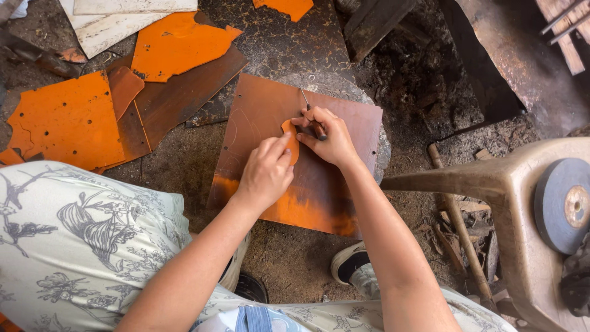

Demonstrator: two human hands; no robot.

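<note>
Hands meet at the middle of the frame over a rusty brown metal sheet (319, 178) that lies flat on the dirt floor (178, 166), partly over a round stone slab (344, 86). The left hand (265, 174) is curled, its fingertips pressing a small orange template (290, 140) down against the sheet. The right hand (329, 136) is closed in a pinch around a thin scribing tool (310, 114), whose tip sits at the template's upper edge.

To do this tracing well, as I judge it, the template should stay pinned without sliding, the tool held close against its edge and drawn in one steady line, with enough pressure to scratch through the rust. Faint curved marks already show on the sheet to the left of the hands.

Orange metal offcuts (67, 120) lie in the upper left of the frame, and a grinding wheel (562, 206) stands at the right edge.
</note>
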